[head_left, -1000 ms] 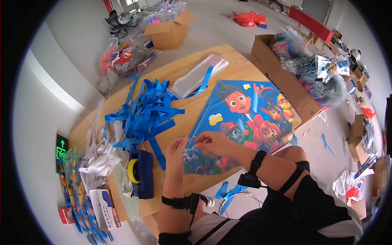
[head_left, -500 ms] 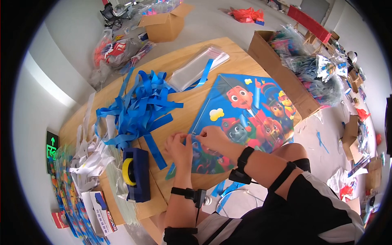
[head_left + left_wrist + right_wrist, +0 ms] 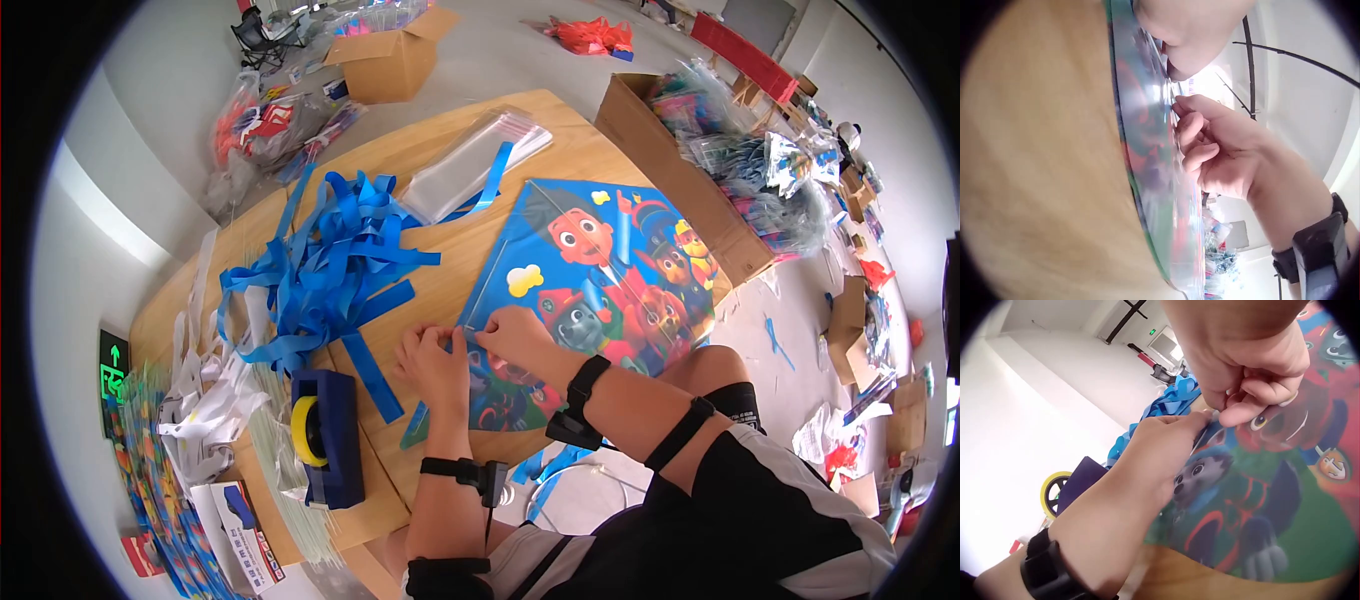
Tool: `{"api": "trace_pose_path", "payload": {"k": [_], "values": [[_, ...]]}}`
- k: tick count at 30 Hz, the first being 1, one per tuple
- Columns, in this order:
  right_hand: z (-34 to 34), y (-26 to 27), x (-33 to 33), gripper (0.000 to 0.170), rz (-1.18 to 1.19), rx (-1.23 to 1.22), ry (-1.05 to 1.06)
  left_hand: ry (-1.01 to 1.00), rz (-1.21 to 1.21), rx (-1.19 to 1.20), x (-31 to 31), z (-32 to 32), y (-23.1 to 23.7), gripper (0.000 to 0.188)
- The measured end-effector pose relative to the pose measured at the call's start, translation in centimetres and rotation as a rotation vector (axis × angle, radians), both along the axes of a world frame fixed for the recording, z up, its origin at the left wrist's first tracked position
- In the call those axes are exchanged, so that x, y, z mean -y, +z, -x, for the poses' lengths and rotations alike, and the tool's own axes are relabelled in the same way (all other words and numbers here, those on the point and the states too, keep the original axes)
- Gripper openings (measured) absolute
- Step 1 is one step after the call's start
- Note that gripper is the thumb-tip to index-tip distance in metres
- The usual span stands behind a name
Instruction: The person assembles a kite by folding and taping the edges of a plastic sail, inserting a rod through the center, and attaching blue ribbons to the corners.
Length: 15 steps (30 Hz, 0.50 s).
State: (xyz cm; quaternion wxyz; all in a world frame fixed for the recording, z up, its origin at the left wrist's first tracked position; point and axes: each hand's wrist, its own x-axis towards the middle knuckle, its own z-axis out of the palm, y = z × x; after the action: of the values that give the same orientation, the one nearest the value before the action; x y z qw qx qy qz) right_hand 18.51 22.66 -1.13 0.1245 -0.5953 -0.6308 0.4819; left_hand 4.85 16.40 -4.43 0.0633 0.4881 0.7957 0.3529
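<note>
A blue diamond-shaped kite (image 3: 565, 285) printed with cartoon characters lies on the wooden table (image 3: 385, 465). Along its left edge runs a thin pale rod (image 3: 490, 278). Both hands meet at that edge, near the rod's lower part. My left hand (image 3: 438, 375) pinches there between thumb and forefinger, its other fingers bent. Close beside it, my right hand (image 3: 1257, 372) pinches the same spot with curled fingers. What lies between the fingertips is mostly hidden; the right wrist view shows the rod leading up to them.
Left of the hands are a blue tape dispenser (image 3: 342, 450) and a heap of blue ribbons (image 3: 335, 265). Clear plastic sleeves (image 3: 465, 170) lie at the back. White strips (image 3: 215, 410) hang over the left edge. A large cardboard box (image 3: 660, 155) stands beyond the kite.
My hands, at first raised slightly apart over the edge, have come together and down on it. The left fingers have bent. The head view has shifted a little.
</note>
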Motion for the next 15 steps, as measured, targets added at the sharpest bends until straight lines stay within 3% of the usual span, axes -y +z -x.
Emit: {"api": "trace_pose_path", "payload": {"k": [9, 15], "values": [[0.6, 1.0, -1.3, 0.023, 0.071, 0.067, 0.046, 0.024, -0.047, -0.129, 0.0, -0.1, -0.2, 0.018], [1.1, 0.6, -2.8, 0.028, -0.152, 0.459, 0.285, 0.048, -0.039, -0.114, -0.1, 0.0, -0.1, 0.018]]}}
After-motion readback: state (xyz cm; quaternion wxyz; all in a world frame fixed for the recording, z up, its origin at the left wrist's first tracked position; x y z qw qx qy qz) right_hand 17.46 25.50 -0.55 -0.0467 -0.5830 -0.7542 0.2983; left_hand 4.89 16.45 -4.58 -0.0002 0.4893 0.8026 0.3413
